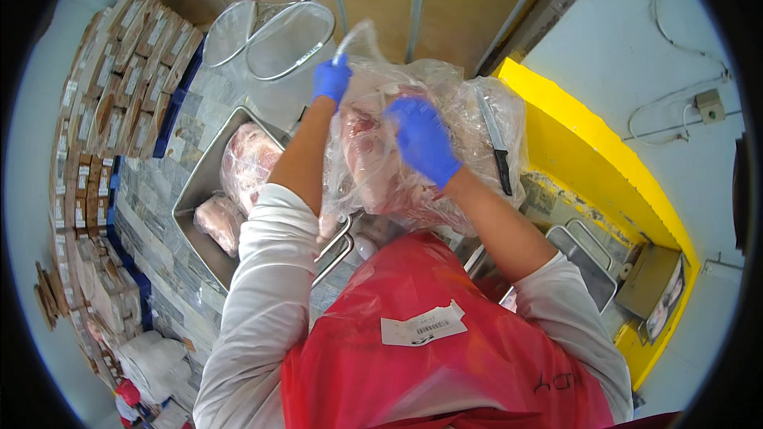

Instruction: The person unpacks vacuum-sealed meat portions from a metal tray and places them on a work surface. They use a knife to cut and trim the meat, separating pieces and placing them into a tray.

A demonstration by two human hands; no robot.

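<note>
At the gathered edge of the clear plastic sheeting [362,36], the blue-gloved left hand [332,81] was closed tightly on a bunch of film. The blue-gloved right hand [421,137] hung curled over the raw meat [362,143]; whether it pinched anything I could not tell. That meat lay amid the crumpled film, directly in front of the red apron [445,294]. Just right rested a black-handled knife [494,135], and to the left stood a steel tub [199,242] holding wrapped meat pieces [248,157].
</note>
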